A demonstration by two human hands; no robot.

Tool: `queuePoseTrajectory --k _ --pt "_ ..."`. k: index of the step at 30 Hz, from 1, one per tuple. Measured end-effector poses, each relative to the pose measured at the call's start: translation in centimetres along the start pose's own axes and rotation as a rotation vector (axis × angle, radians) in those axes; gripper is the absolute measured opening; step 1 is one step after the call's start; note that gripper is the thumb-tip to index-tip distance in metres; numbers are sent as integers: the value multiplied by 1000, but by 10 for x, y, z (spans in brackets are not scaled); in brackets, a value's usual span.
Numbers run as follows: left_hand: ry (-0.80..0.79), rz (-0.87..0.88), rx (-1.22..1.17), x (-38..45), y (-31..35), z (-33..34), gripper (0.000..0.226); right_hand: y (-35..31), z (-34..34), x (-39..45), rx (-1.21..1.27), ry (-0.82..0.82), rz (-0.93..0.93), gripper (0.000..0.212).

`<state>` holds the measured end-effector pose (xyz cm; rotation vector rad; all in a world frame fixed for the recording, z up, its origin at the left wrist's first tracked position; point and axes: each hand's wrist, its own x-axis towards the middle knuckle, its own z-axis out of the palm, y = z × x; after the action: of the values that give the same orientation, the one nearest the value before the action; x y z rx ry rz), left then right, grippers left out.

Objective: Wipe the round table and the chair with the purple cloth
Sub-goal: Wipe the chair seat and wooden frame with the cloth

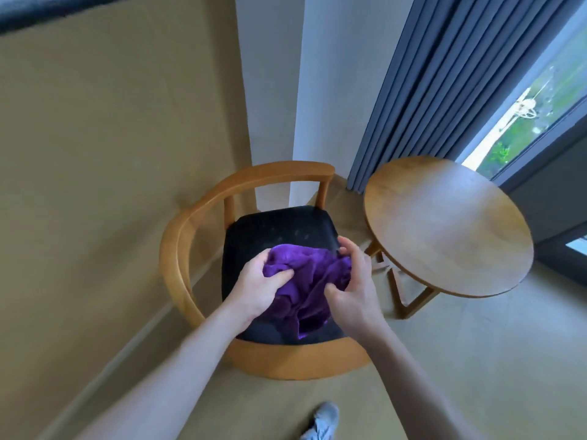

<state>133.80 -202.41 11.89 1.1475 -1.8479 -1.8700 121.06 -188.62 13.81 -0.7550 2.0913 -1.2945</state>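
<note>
A tan wall [104, 128] is seen filling the left side, and a pale skirting strip [127, 341] is traced along its foot. In the corner, a white wall panel [336, 74] is lit by cool daylight. Beside it, grey-blue pleated curtains [435, 74] are drawn back and hang down to the floor. At the right edge a window [536, 100] in a dark frame is shown, and green grounds are glimpsed through the glass, blurred. Below the sill a dark grey wall section [552, 204] is made out. The beige floor [476, 360] is washed in soft light, brightest toward the window.
</note>
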Motion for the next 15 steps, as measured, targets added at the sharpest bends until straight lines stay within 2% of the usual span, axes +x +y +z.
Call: queuePoseTrajectory --k 3,5,12,15 --pt "34 42 68 -32 51 7 16 -33 -39 -7 24 95 216 82" --pt "41 78 130 -43 72 10 16 -44 -57 0 43 104 282 82" --pt "91 102 276 -55 89 37 20 -37 -115 23 -70 -111 352 46" --pt "143 108 364 -59 81 56 21 -26 -133 23 -148 -226 328 42"
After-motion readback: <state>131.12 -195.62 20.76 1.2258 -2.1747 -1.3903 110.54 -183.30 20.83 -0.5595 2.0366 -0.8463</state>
